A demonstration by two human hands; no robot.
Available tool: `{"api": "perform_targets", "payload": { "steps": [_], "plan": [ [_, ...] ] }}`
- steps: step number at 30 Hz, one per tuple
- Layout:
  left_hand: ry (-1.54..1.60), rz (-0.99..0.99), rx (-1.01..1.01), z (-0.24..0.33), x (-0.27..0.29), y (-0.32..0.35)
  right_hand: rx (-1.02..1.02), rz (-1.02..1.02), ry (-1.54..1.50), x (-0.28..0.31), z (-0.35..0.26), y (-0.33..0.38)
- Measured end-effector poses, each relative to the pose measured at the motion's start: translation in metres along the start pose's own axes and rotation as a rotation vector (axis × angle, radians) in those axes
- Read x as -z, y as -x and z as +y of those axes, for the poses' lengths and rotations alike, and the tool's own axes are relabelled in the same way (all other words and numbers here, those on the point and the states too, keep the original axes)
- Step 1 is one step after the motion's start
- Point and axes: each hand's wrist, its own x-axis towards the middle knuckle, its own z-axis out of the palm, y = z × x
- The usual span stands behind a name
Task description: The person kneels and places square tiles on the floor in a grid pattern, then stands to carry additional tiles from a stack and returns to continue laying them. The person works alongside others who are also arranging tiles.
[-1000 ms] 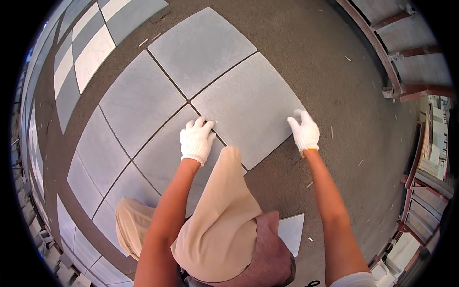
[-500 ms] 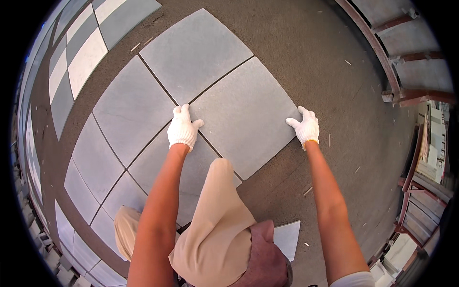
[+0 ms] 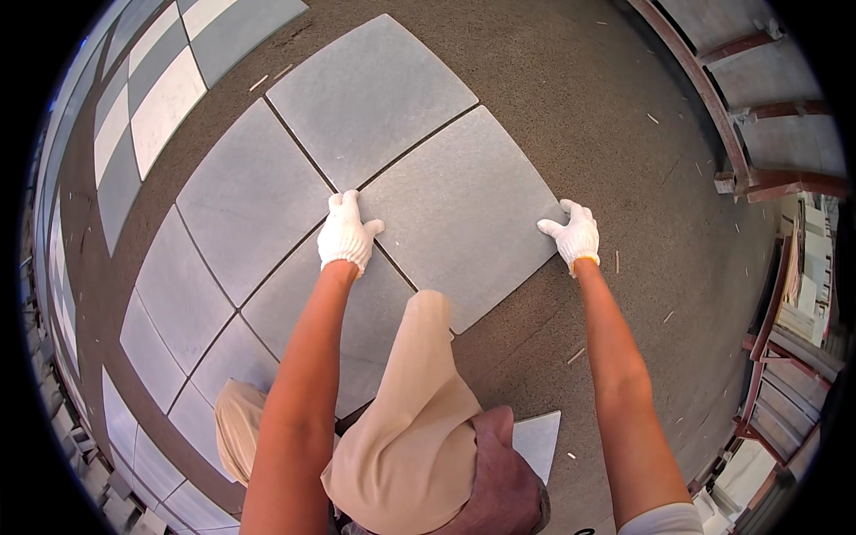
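A large square grey tile (image 3: 468,218) lies on the brown floor, with narrow dark gaps along its left sides. My left hand (image 3: 346,230), in a white knit glove, rests where the tile corners meet. Its fingers are stretched out over the gap and its thumb is spread onto the large tile. At the tile's far right corner is my right hand (image 3: 575,235), gloved the same way. The right thumb lies on top and the fingers bend around the edge. Beyond the left hand lie another grey tile (image 3: 373,94) and its left neighbour (image 3: 254,201).
My covered knee (image 3: 415,383) is over the tiles near the tile's lower corner. A loose pale tile (image 3: 538,441) lies beside my leg. Checkered white and grey tiles (image 3: 165,98) lie at the far left. Metal racks (image 3: 740,98) with slabs stand at the right.
The view has shifted slightly, and my knee now covers more of the large tile's lower corner. Both hands keep their places at the same tile corners.
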Motion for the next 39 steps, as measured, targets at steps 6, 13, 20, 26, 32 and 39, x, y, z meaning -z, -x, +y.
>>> {"api": "perform_targets", "payload": {
  "steps": [6, 13, 20, 26, 32, 39],
  "plan": [
    [-0.003, 0.011, -0.006, -0.002, -0.003, 0.0, -0.008, 0.018, -0.04, -0.003, 0.001, 0.003],
    [0.252, 0.047, -0.094, -0.023, -0.001, 0.008, 0.009, 0.115, -0.124, -0.011, 0.004, 0.016],
    [0.432, 0.262, -0.106, -0.061, -0.029, 0.057, 0.05, 0.135, -0.104, -0.016, 0.01, 0.017],
    [-0.02, 0.165, -0.443, -0.066, -0.04, 0.111, 0.211, 0.279, 0.047, -0.036, 0.004, 0.028],
    [-0.176, 0.166, -0.47, -0.056, -0.05, 0.137, 0.333, 0.267, 0.046, -0.074, -0.044, 0.086],
    [-0.154, 0.092, -0.484, -0.057, -0.033, 0.131, 0.083, 0.302, -0.138, -0.089, -0.021, 0.161]
  ]
}}
